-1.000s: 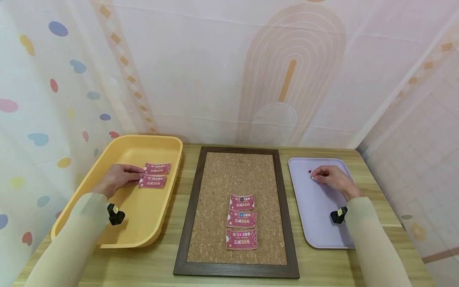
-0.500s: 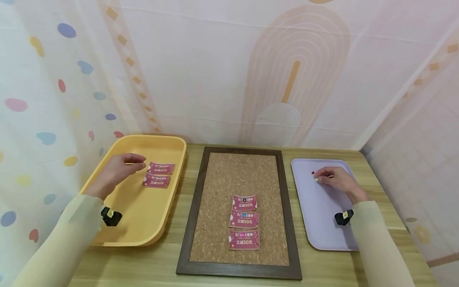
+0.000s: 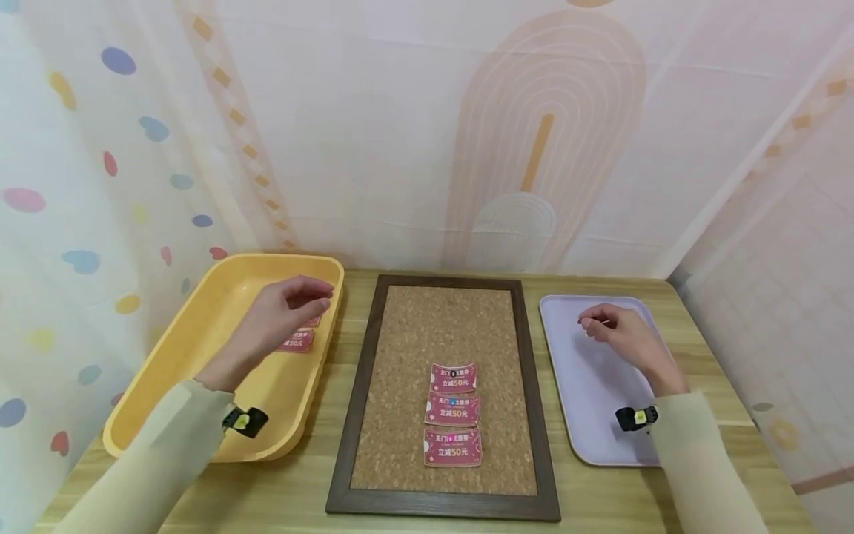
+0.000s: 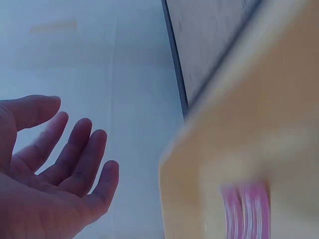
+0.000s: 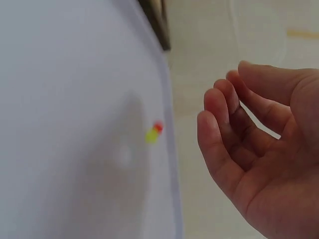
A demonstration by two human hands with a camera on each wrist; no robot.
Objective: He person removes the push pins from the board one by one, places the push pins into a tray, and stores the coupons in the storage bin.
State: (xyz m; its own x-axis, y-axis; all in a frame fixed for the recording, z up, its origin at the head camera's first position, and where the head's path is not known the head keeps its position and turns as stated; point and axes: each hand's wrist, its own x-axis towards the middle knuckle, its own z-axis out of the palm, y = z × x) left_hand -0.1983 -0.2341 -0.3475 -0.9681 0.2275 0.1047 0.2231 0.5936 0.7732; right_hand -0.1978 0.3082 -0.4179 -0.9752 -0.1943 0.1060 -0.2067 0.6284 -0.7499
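My left hand is over the right half of the yellow tray, fingers loosely bent, nothing between them. Partly hidden beneath it, two pink paper coupons lie in that tray; the left wrist view shows them blurred. Over the lavender tray, my right hand has its fingers relaxed and holds nothing. A red pushpin and a yellow pushpin, small and blurred, lie side by side in that tray. Three coupons sit in a column on the corkboard, each bearing a pushpin.
A dark wooden frame surrounds the corkboard, between the two trays. Everything stands on a wood-grain table. Behind it hangs a patterned curtain. Raised rims edge both trays.
My left hand has left the coupons, rising and moving right until it covers part of them. My right hand has stayed near the pushpins over the lavender tray, shifting only slightly.
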